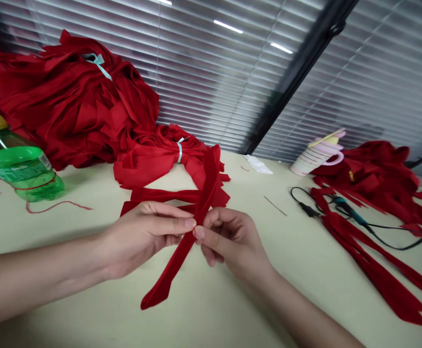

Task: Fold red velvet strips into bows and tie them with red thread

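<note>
In the head view, a long, dark-red, velvet-like fabric strip (180, 256) is held at frame centre over the pale worktop (254, 193), pinched in the closed grips of left hand (149, 232) and right hand (236, 237). Slippage or twisting could be caused by either grip being relaxed.

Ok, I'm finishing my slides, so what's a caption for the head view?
Left hand and right hand pinch a red cloth strip over a pale table, tied red bundles behind.
</note>
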Demonstrator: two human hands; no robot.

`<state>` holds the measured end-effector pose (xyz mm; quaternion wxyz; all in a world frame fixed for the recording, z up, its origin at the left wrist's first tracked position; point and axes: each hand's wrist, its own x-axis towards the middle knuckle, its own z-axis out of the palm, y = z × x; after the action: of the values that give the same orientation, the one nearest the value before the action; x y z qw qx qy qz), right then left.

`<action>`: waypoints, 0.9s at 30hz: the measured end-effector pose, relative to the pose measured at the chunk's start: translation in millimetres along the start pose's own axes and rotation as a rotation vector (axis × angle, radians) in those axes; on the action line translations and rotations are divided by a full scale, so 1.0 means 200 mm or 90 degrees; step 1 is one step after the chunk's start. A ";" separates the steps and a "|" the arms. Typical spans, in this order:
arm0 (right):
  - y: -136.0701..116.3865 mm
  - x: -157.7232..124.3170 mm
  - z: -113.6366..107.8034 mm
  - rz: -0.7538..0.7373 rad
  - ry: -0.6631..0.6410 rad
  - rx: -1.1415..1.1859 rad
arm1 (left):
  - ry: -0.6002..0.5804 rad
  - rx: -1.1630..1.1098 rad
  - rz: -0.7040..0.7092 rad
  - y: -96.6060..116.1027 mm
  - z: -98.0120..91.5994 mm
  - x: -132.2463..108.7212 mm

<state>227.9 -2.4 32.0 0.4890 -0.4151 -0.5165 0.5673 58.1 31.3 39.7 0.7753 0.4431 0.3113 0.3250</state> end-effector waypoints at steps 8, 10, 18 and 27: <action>-0.01 -0.01 0.02 -0.015 0.050 -0.053 | -0.046 0.114 0.043 0.03 0.02 -0.04; 0.00 -0.01 0.03 -0.015 0.062 -0.082 | -0.037 0.152 0.048 0.02 0.02 -0.04; -0.01 0.01 -0.01 -0.020 0.033 -0.102 | -0.024 0.231 0.086 0.03 0.01 -0.02; 0.02 0.02 0.01 -0.035 0.044 -0.158 | -0.017 0.444 0.226 0.03 0.00 -0.02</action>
<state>225.7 0.5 28.4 0.4670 -0.4773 -0.5765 0.4708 54.5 30.5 46.3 0.5137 0.7313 0.3116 0.3228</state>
